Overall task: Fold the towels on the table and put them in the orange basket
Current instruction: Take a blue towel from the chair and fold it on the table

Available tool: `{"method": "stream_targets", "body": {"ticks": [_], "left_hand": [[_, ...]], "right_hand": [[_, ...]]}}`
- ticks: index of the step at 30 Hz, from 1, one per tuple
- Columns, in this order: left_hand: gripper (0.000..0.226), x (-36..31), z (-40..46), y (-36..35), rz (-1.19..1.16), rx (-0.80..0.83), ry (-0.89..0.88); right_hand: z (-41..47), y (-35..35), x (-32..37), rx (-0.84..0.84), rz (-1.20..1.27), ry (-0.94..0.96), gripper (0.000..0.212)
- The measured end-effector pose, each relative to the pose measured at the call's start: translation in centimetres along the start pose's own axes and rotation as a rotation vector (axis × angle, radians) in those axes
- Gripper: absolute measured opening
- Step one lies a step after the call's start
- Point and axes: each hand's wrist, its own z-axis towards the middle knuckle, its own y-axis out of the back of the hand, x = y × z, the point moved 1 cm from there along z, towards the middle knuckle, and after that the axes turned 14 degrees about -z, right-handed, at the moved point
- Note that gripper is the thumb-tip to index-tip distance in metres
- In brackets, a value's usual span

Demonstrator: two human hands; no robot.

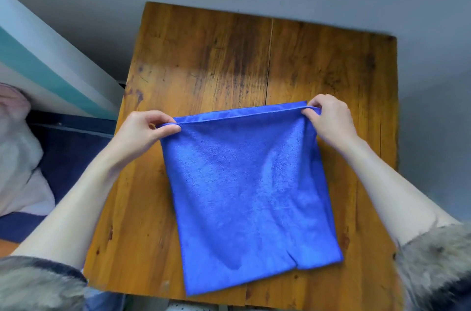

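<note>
While the blue microfibre towel (249,198) lies doubled on the wooden table (204,56), its long axis running from you up to your grip, your left hand (145,130) and right hand (328,119) each pinch a far corner.

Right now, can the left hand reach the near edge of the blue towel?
Probably yes. The left hand pinches a far corner of the blue towel; it would have to release first. Nothing lies on the table between it and the near edge.
</note>
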Motion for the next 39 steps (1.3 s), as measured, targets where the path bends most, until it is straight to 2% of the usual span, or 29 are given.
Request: {"method": "stream_targets", "body": {"ticks": [3,7,10,17,22,27,30,35,39], "left_hand": [[0.005,1.5,2.2,-0.7,0.164,-0.013,0.012],[0.015,3.9,4.6,-1.8,0.404,0.003,0.003],[0.014,5.1,5.7,-2.0,0.501,-0.034,-0.010],[0.014,5.5,6.4,-2.7,0.473,-0.035,-0.037],[0.014,4.9,6.6,-2.8,0.438,-0.022,-0.003],[0.015,4.7,5.7,-2.6,0.414,0.022,0.028],[0.019,3.6,4.6,-1.7,0.262,0.013,0.059],[0.015,0.3,2.1,0.8,-0.117,0.003,0.056],[0.010,-2.7,-0.2,2.2,-0.163,0.027,-0.013]], "right_hand": [[1.6,-0.9,-0.3,0.031,-0.021,0.018,0.019],[3.3,-2.5,-0.5,0.056,-0.097,0.083,0.019],[4.2,-3.3,-1.0,0.101,-0.130,0.121,0.020],[4.9,-3.6,-1.3,0.189,-0.171,0.148,0.020],[5.1,-3.9,-0.6,0.255,0.011,0.121,0.010],[4.7,-3.8,-0.3,0.336,0.042,0.118,0.010],[4.1,-1.9,-0.8,0.323,0.208,-0.012,0.010],[1.3,3.4,-1.5,0.253,0.669,-0.212,0.016],[-2.6,7.6,-1.8,0.167,0.940,-0.271,0.012]]}}
